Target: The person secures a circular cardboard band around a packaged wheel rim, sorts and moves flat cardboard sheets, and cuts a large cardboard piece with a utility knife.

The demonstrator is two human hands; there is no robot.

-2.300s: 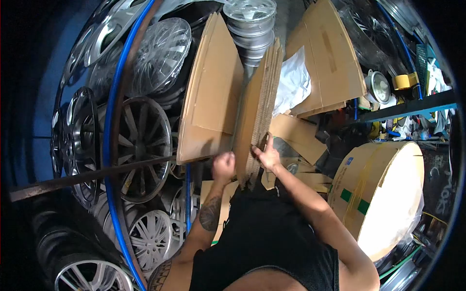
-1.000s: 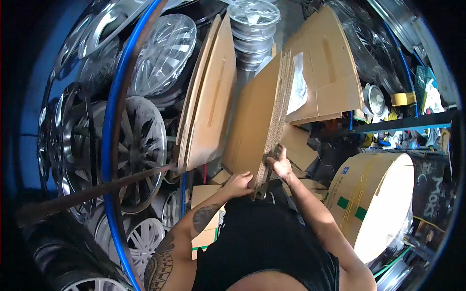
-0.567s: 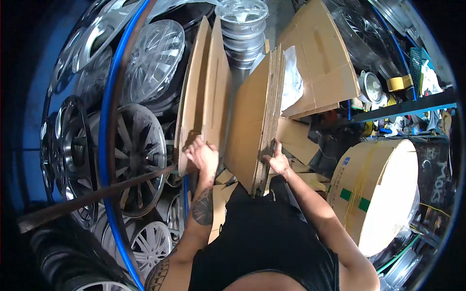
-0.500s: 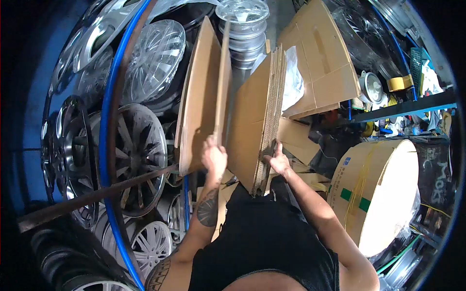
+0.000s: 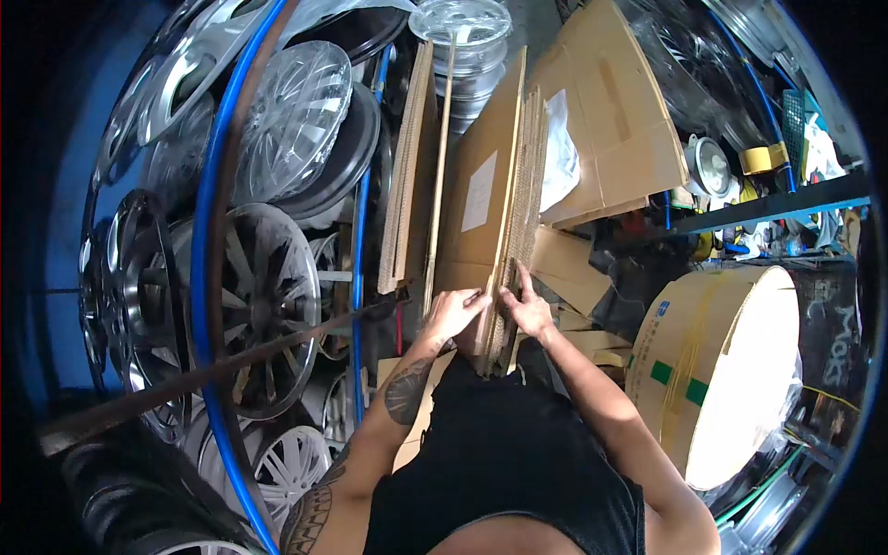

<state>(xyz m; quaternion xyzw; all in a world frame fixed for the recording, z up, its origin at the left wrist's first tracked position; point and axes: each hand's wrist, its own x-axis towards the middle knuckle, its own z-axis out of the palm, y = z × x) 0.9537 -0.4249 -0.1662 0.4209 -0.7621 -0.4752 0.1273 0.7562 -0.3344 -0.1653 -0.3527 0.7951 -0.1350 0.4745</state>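
the upright cardboard stack (image 5: 531, 166) stands before the person, several sheets already together, a labelled sheet (image 5: 472, 245) against its left side. work looks partway: a thin sheet (image 5: 439, 176) and a cardboard bundle (image 5: 407, 176) stand apart, left of the stack. the right hand (image 5: 529, 313) grasps the stack's near edge, forefinger extended; the left hand (image 5: 453, 313), fingers half-curled, touches the labelled sheet, grip unclear.

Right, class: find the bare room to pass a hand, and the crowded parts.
A grey floor strip shows between the wheel stack and the leaning cardboard. A hand could probably pass between the right forearm and the round carton. The left is crowded with wheels.
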